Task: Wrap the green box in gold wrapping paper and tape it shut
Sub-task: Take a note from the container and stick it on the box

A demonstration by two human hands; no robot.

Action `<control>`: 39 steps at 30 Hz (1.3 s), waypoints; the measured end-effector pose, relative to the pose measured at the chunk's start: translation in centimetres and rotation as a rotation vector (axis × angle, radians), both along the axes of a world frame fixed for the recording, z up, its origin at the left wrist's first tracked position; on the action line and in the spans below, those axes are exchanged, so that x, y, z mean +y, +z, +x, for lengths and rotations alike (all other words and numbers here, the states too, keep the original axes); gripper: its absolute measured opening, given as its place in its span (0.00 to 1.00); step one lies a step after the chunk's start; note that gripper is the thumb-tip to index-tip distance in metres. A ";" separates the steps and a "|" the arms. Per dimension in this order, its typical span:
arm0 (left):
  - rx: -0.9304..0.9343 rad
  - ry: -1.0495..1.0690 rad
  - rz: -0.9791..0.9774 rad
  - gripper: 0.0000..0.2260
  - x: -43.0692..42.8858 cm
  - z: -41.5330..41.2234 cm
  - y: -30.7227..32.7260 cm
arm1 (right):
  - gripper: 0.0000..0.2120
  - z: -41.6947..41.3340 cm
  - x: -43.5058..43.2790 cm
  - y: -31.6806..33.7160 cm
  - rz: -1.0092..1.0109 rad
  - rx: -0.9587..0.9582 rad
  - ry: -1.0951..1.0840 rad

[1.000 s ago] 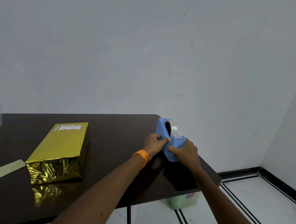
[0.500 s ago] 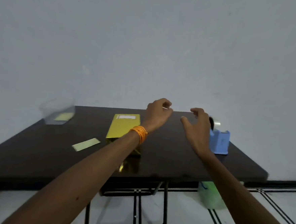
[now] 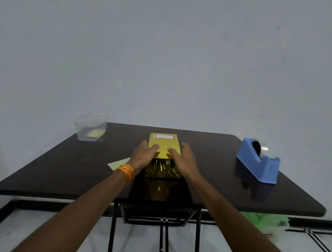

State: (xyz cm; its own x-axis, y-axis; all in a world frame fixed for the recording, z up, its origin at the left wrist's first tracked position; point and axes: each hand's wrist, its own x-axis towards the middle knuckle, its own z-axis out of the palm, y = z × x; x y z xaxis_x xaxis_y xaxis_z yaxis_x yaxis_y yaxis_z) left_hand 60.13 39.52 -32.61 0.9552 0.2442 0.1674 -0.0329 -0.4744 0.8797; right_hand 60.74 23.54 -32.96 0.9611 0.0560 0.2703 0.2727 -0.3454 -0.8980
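both hands came off the tape dispenser [image 3: 257, 160], which now sits mid-right of frame. they're now on the gold-wrapped box [image 3: 163, 145], frame centre on the worktop [image 3: 60, 167]. left hand [image 3: 142, 155] and right hand [image 3: 185, 159] clasp its sides, thumbs flat on top. near end fold looks crinkled. can't tell if any tape came along. probably pressing the seam down, nearly done.
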 end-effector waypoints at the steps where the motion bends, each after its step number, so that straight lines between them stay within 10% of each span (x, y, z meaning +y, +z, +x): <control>1: 0.022 -0.018 -0.047 0.17 0.0 0.4 -0.6 | 0.20 0.0 0.0 -0.2 -0.012 0.014 0.017; 39: 0.056 -0.069 0.012 0.17 3.9 24.3 -0.7 | 0.22 24.7 3.9 0.5 -0.105 0.179 0.171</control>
